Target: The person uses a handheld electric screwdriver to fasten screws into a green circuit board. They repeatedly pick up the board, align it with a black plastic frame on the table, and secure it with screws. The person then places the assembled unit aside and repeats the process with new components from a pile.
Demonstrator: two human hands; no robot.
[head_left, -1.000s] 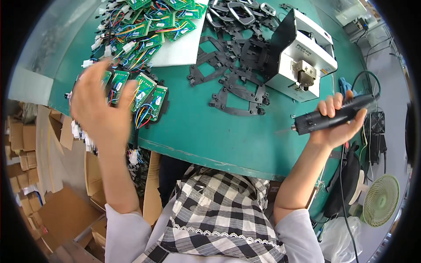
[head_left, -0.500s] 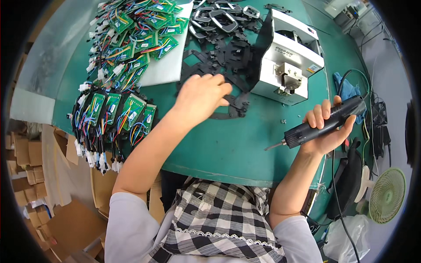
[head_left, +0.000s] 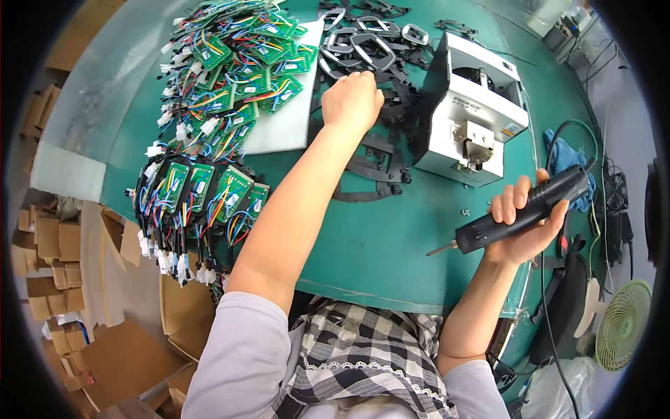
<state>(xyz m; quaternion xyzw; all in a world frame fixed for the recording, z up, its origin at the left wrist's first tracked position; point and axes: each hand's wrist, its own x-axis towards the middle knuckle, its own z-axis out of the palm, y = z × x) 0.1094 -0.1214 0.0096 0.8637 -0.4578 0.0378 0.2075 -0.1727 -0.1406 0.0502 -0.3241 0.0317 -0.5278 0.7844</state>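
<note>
My left hand [head_left: 352,103] is stretched out over the heap of parts, its fingers curled downward. It lies beside a grey-rimmed black oval frame [head_left: 386,63] and above black plastic brackets [head_left: 380,167]. Whatever the curled fingers hold, if anything, is hidden beneath them. My right hand [head_left: 520,241] is wrapped round a black electric screwdriver [head_left: 492,227], its bit pointing left above the green table [head_left: 377,258]. Close by, a few small screws [head_left: 465,211] lie on the table.
A white screw feeder [head_left: 471,126] stands at the back right. Several green circuit boards [head_left: 269,49] with coloured wires are piled on the left, partly on a white foam sheet [head_left: 283,133]. The screwdriver's cable [head_left: 548,307] hangs at the right. Cardboard boxes [head_left: 125,356] lie below left.
My left hand has moved farther away, from the near brackets to the oval frames. The view has shifted slightly. My right hand still holds the screwdriver much as before.
</note>
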